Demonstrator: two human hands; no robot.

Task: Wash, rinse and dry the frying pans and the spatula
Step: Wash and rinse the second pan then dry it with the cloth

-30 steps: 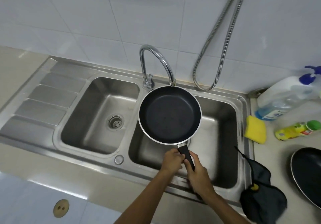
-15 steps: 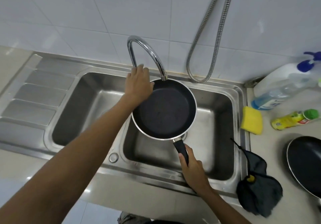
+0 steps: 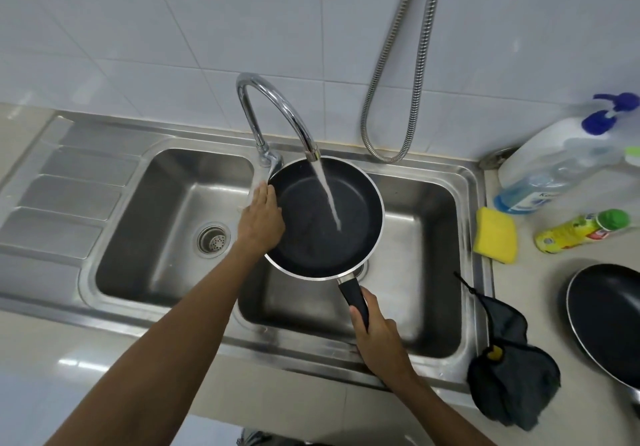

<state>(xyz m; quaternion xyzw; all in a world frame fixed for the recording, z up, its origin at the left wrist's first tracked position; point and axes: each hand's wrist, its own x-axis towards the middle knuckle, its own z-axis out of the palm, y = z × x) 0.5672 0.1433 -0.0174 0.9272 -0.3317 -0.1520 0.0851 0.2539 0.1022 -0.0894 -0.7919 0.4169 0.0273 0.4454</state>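
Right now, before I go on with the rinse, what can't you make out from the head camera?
Head view only:
- Spatula: nowhere in frame.
- Large black frying pan: cut off by the right edge.
- Drain of the stainless steel right basin: mostly hidden under the small black steel-rimmed frying pan.
- Left hand: motion-blurred; contact with that pan's rim unclear.
- Label on the clear blue-pump bottle: too small, blurred.

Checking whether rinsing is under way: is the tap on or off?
On. A stream of water falls from the tap into the frying pan, which the right hand holds by its handle.
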